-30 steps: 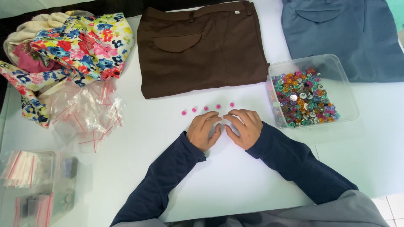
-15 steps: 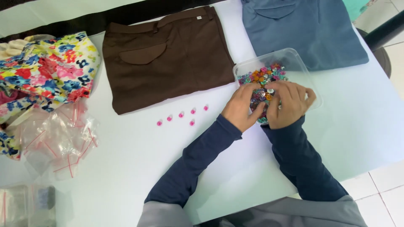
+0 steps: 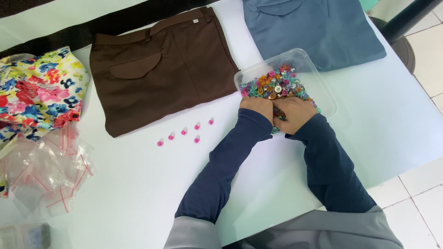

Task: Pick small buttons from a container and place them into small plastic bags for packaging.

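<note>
At two o'clock on the surface (image 3: 138,193), one clear tub (image 3: 318,78) of buttons holds the left hand (image 3: 256,108) and right hand (image 3: 295,113), fingers curled in; what they pinch, I cannot tell. Five pink buttons (image 3: 184,132) lie at nine o'clock of them, below one brown trousers (image 3: 161,69).

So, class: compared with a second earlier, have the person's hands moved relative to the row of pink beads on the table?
Yes. Both hands left the spot just below the pink beads and went right, into the clear tray of buttons.
</note>
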